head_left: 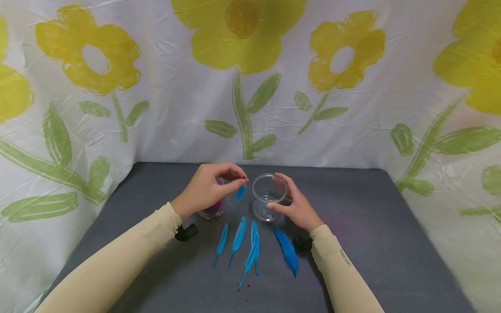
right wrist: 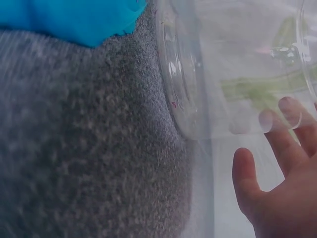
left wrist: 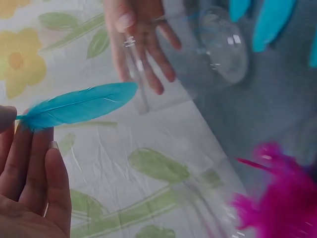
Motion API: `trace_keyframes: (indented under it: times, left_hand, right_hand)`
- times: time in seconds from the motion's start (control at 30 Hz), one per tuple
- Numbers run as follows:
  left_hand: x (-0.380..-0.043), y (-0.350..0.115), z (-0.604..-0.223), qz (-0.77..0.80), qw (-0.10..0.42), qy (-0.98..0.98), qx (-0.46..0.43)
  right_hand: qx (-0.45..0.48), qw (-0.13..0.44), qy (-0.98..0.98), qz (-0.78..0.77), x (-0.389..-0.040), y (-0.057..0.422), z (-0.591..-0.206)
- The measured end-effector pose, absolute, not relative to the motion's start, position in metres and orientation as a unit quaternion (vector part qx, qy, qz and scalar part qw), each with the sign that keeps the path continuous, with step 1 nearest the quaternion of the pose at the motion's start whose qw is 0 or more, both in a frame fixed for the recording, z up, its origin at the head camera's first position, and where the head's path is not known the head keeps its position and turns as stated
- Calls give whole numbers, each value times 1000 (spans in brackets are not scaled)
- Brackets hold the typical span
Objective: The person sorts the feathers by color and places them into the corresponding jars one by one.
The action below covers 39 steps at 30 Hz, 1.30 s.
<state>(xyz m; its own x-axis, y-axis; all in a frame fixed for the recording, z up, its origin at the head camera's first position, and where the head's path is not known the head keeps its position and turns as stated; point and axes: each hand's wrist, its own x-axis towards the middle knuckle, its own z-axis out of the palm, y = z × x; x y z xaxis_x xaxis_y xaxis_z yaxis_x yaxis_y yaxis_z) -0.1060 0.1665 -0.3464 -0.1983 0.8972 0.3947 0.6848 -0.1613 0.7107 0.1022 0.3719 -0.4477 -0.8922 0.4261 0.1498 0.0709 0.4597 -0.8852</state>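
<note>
1. The left hand [head_left: 211,187] pinches a light-blue feather [left wrist: 84,105] at its quill end, the vane free beyond the fingertips. Pinching the bare quill looks right: it should spare the soft barbs from creasing.

2. The right hand [head_left: 296,208] holds a clear jar [head_left: 267,211] lightly from its 3 o'clock side, thumb on the near wall and fingers reaching round the far one; the little finger appears free of the wall. Light pressure should suffice, since the jar stands upright on the table [head_left: 352,252]; a hard squeeze or sideways push might tip it.

3. In the head view the held feather hangs at the jar's 9 o'clock, near the rim but apart from it. Good handling would call for keeping the vane in line with its quill and its tip clear of the rim, where it could snag or bend.

4. At 6 to 8 o'clock from the jar lie four more slim blue feathers [head_left: 238,240], two of them crossing; at 5 o'clock rests a darker, broader feather [head_left: 287,253]. Low, careful wrists would avoid brushing these.

5. At 9 o'clock, partly behind the left hand, stands a second clear container [head_left: 213,214] with magenta feathery material [left wrist: 282,201]; that forearm needs room beside it.

6. At 12 o'clock hangs a flowered curtain [head_left: 164,108].
</note>
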Motion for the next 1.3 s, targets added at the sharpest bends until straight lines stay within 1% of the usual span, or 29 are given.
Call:
trace_keyframes:
  times: [0.13, 0.33, 0.63, 0.9, 1.3]
  left_hand:
    - [-104, 183, -340, 456, 140, 634, 609]
    - [-99, 203, -335, 468, 172, 625, 601]
    - [-92, 229, -342, 486, 185, 599, 609]
    - [-91, 239, -358, 479, 189, 604, 609]
    - [-91, 236, -367, 456, 220, 622, 597]
  right_hand:
    - [-156, 179, -832, 501, 100, 378, -458]
    - [-151, 177, -833, 501, 100, 379, -460]
    - [-159, 175, -831, 503, 101, 379, -460]
    - [-156, 173, -832, 504, 100, 380, -460]
    - [-158, 175, -832, 502, 100, 380, -459]
